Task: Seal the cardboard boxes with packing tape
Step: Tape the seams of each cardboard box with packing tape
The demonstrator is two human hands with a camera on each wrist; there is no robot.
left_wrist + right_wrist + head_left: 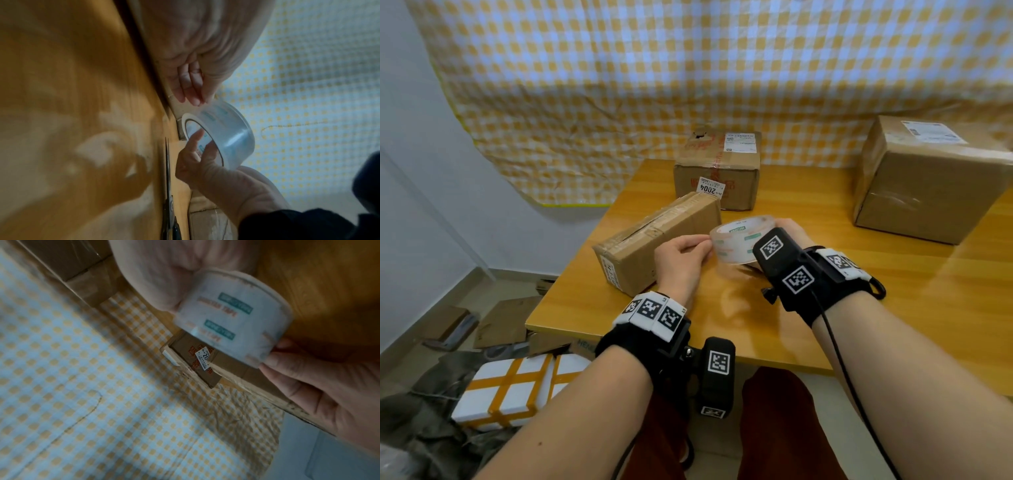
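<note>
The left hand (681, 260) sits nearest, its fingers (193, 91) curled and pinching at the rim of the tape roll (739, 240), seemingly picking for the free end. The right hand (791, 229) grips the roll from the other side, thumb inside the core and the other fingers round the outside, holding it just above the worktop (825, 325). Just beyond the left hand lies the long box (654, 240), its top seam looking unsealed; a small box (717, 171) stands behind it and a big box (924, 181) well apart to the right.

The likely trouble is the clear film: the end may be hard to find, tear into a sliver, or fold back on itself if it is pulled crookedly.

The left wrist view alone shows scissors (170, 211) lying on the worktop near the right hand, and the thumb in the core. The right wrist view shows the print on the roll. Only the head view shows all three boxes.
</note>
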